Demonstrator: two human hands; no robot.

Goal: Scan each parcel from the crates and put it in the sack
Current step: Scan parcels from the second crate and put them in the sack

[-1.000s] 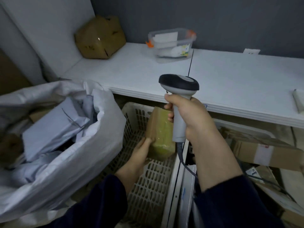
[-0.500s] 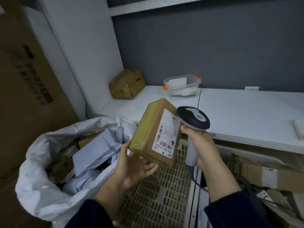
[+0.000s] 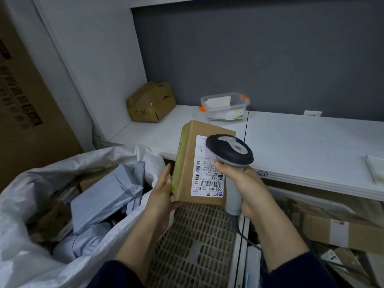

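Head view, left grip (image 3: 164, 194) holding parcel (image 3: 188, 154), right grip (image 3: 247, 190) clasping scanner (image 3: 230, 150) at its label (image 3: 205, 181)

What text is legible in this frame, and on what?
"502-602-12 812": white label on the parcel in the left hand, printed sideways.
Barcodes and small print on that label: too small to read.
Handwritten number on the brown box on the shelf: ends "36", first digit unclear.
Dark print on the big carton at left: blurred.
Sticker on the shelf edge: unreadable.
Scanner in the right hand: no text visible.
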